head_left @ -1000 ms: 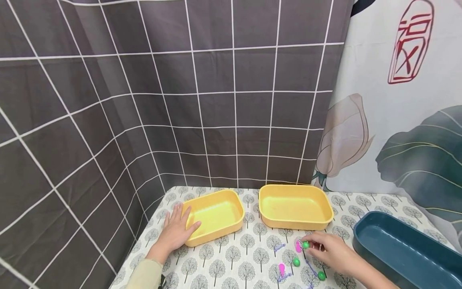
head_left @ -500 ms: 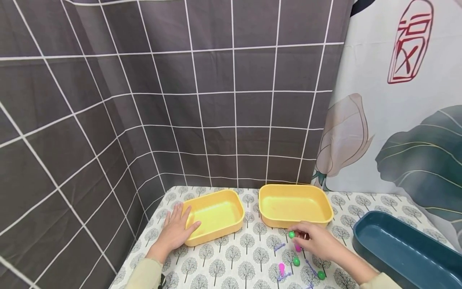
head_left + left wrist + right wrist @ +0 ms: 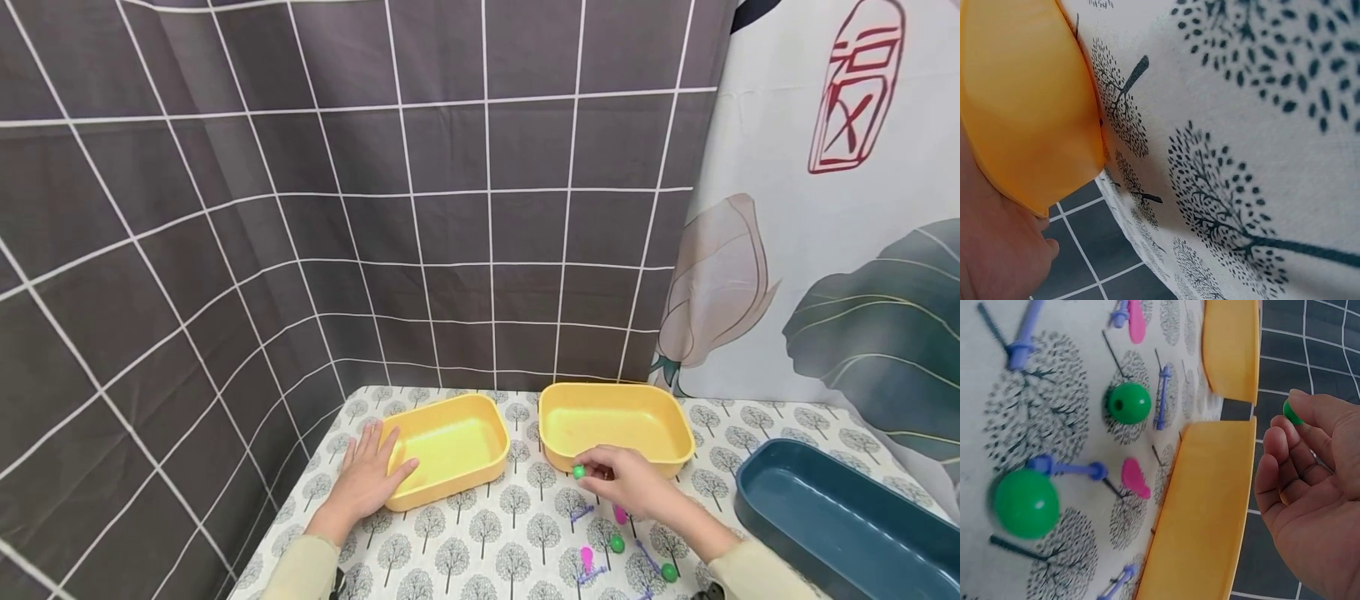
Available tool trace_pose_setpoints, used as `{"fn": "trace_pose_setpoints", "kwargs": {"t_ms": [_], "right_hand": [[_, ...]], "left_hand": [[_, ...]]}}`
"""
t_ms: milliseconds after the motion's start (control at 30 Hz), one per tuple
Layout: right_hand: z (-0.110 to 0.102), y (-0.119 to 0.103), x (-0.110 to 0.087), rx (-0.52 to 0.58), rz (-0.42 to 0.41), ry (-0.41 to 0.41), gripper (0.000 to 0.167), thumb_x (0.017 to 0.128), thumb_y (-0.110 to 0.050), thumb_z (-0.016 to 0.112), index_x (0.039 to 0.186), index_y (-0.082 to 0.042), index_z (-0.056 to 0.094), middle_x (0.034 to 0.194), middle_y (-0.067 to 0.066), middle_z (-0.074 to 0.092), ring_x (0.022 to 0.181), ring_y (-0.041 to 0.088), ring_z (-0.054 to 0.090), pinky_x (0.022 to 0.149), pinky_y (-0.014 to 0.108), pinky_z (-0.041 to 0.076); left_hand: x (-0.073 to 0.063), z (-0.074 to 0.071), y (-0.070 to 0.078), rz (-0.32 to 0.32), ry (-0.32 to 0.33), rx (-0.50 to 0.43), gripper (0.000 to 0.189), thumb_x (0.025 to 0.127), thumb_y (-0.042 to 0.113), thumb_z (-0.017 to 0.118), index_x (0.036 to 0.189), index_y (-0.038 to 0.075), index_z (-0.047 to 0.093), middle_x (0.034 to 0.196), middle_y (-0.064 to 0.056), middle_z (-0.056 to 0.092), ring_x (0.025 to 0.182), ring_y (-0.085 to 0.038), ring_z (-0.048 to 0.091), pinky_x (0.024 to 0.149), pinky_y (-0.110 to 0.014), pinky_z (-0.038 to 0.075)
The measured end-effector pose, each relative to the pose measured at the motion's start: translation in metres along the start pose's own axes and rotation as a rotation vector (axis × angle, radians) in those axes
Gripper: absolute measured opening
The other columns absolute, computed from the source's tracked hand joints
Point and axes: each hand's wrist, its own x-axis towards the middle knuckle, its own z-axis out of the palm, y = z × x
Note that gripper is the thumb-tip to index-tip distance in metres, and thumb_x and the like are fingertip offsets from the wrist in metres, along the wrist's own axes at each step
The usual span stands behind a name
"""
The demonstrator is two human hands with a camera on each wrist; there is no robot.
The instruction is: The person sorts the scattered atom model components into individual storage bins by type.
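My right hand (image 3: 626, 481) pinches a small green ball (image 3: 578, 472) between thumb and fingertips, in front of the right yellow tray (image 3: 615, 463). In the right wrist view the right hand (image 3: 1313, 500) partly covers the held ball (image 3: 1291, 412). My left hand (image 3: 367, 477) rests with spread fingers on the left rim of the other yellow tray (image 3: 453, 485). The left wrist view shows part of that hand (image 3: 1004, 250) against the tray wall (image 3: 1029, 94). Two more green balls, one (image 3: 1129, 403) with a hole, lie on the tree-print cloth among pink pieces (image 3: 587, 557) and purple sticks (image 3: 592, 575).
A deep blue tray (image 3: 847, 508) stands at the right of the table. Another pink piece (image 3: 619, 514) and a purple stick (image 3: 582, 513) lie below the right yellow tray. A dark grid-patterned curtain (image 3: 450, 233) hangs behind the table.
My right hand has moved left and away from me, carrying the green ball from among the small pieces to the front of the right yellow tray. The left hand stays put.
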Motion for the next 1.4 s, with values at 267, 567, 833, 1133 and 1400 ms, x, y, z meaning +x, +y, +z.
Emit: {"fn": "trace_pose_setpoints", "kwargs": {"t_ms": [267,567,833,1133,1400], "right_hand": [[0.009,-0.004,0.016,0.019,0.009,-0.002,0.021,0.091,-0.014,0.075,0.109,-0.003,0.074,0.084,-0.013,0.061,0.074,-0.002,0.052,0.066,0.020,0.052],[0.019,-0.008,0.035,0.043,0.033,-0.010,0.020,0.091,-0.015,0.074,0.110,-0.009,0.075,0.085,-0.012,0.064,0.075,0.000,0.056,0.069,0.020,0.054],[0.026,-0.014,0.053,0.079,0.074,-0.018,0.023,0.092,-0.018,0.074,0.112,-0.007,0.075,0.085,-0.009,0.063,0.076,0.004,0.055,0.071,0.021,0.053],[0.039,-0.021,0.073,0.182,0.138,0.000,0.022,0.091,-0.015,0.074,0.111,-0.006,0.074,0.087,-0.005,0.065,0.081,0.011,0.059,0.073,0.021,0.053],[0.055,-0.028,0.094,0.245,0.181,0.025,0.024,0.090,-0.016,0.074,0.110,-0.005,0.075,0.087,-0.003,0.067,0.080,0.009,0.059,0.071,0.022,0.053]], "left_hand": [[0.001,0.002,-0.001,0.004,0.006,0.010,0.085,0.100,0.067,0.040,0.159,0.006,0.032,0.168,-0.022,0.009,0.155,-0.042,0.006,0.124,-0.061,0.004],[0.001,0.004,-0.001,0.004,0.005,0.015,0.085,0.100,0.066,0.041,0.158,0.006,0.033,0.168,-0.022,0.009,0.155,-0.043,0.006,0.124,-0.061,0.004],[0.002,0.003,-0.001,0.006,0.007,0.017,0.084,0.100,0.065,0.043,0.158,0.005,0.033,0.168,-0.023,0.010,0.155,-0.042,0.006,0.124,-0.061,0.004],[0.002,0.003,-0.001,0.005,0.001,0.013,0.084,0.100,0.065,0.042,0.158,0.005,0.032,0.168,-0.022,0.007,0.156,-0.041,0.001,0.123,-0.061,0.002],[0.002,0.002,-0.001,0.007,0.005,0.020,0.084,0.100,0.065,0.042,0.159,0.006,0.032,0.168,-0.023,0.009,0.155,-0.042,0.006,0.123,-0.062,0.005]]}}
